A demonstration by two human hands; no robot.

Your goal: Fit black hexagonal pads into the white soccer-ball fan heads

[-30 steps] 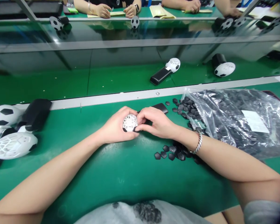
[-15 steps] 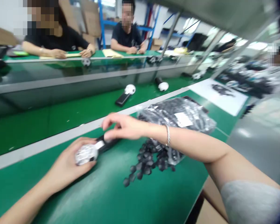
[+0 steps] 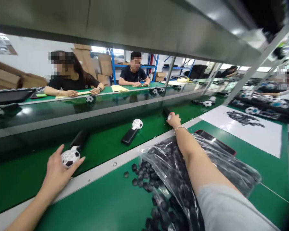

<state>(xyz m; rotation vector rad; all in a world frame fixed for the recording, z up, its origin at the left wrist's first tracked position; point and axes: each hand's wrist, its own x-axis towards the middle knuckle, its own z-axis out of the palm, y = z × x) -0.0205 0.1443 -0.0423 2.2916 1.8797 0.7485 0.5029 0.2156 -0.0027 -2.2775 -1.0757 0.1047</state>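
A long glossy green strip (image 3: 106, 147) runs across, the green counter (image 3: 93, 205) nearer, with a clear plastic bag of black pieces (image 3: 173, 160), presumably kept there for easy reach. Left hand (image 3: 57, 170) spread open; right hand (image 3: 175, 121) curled, grip hidden! A white football-patterned, black-handled piece (image 3: 71, 158) sits between left thumb and fingers, the strip seemingly bearing it; a similar white-headed piece (image 3: 169, 117) peeks from under the right fingers.

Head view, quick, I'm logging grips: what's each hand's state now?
Left hand: open, spread around a soccer-ball piece; contact unclear.
Right hand: curled at another white piece; grip can't be told.
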